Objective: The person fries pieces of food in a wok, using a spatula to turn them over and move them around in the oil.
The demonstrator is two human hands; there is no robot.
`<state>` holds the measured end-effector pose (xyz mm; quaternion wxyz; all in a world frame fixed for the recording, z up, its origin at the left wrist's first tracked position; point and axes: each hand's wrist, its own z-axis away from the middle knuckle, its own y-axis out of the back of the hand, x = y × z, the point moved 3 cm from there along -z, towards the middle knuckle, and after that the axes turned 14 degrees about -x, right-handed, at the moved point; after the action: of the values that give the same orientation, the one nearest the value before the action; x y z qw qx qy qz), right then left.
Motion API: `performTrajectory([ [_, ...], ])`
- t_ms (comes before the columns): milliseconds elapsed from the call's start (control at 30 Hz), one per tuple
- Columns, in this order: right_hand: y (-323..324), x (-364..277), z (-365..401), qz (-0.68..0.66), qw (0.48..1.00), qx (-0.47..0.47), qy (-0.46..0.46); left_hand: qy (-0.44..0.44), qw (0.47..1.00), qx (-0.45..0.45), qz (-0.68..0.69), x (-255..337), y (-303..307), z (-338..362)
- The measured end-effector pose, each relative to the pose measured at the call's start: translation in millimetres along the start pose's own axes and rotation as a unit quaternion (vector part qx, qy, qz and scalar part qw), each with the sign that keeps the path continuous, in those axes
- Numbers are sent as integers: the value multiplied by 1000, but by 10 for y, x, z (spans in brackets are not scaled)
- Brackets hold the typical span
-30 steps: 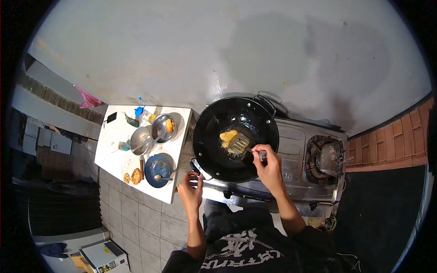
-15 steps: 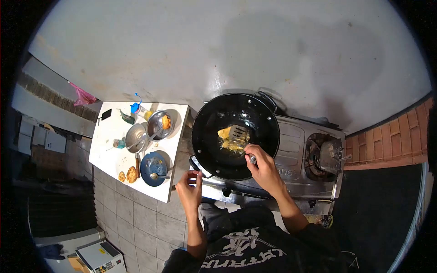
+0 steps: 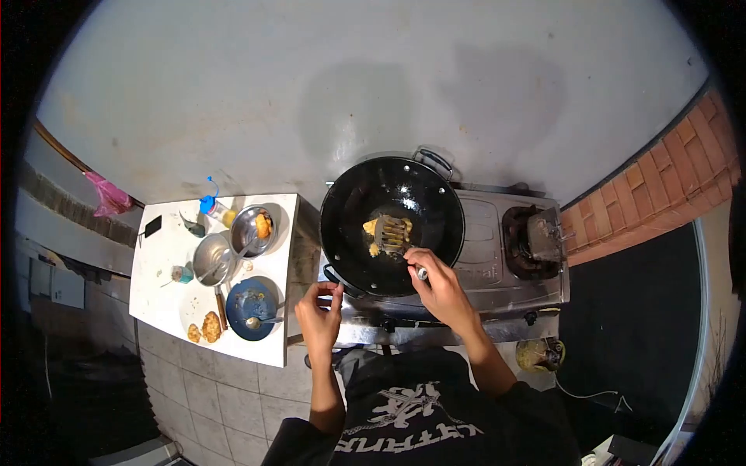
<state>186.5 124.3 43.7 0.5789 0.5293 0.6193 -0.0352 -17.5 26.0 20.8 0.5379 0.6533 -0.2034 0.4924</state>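
Observation:
My right hand [image 3: 440, 289] is closed round the handle of a slotted spatula [image 3: 394, 234], whose blade lies over pieces of yellow, egg-like food [image 3: 374, 248] in oil. The food sits in the middle of a big black wok [image 3: 353, 190] on the stove. At the wok's near left side, my left hand [image 3: 318, 314] has its thumb and fingertips pinched on the wok's loop handle [image 3: 332, 274]. The blade partly hides the food.
Left of the stove [image 3: 486, 268], a white table [image 3: 167, 256] holds two metal bowls [image 3: 253, 230], a blue plate [image 3: 247, 307] with a spoon, fried pieces [image 3: 210, 327], a blue-capped bottle [image 3: 214, 207] and a phone [image 3: 153, 226]. A second burner [image 3: 531, 242] lies to the right.
The view has shifted, so the wok and table appear moved. The spatula blade has shifted slightly left over the food. My left hand stays at the wok's loop handle.

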Motion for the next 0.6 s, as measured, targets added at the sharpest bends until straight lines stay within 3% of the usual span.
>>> performTrajectory([
  [267,-197,-44,74,-52,994,64,-71,-33,997,-68,2,-62,66,-45],
  [400,-281,156,151,-115,978,128,-114,-48,997,-61,6,-82,77,-55],
  [600,-279,215,210,-143,971,164,-102,-45,998,-47,25,-126,31,-57],
])
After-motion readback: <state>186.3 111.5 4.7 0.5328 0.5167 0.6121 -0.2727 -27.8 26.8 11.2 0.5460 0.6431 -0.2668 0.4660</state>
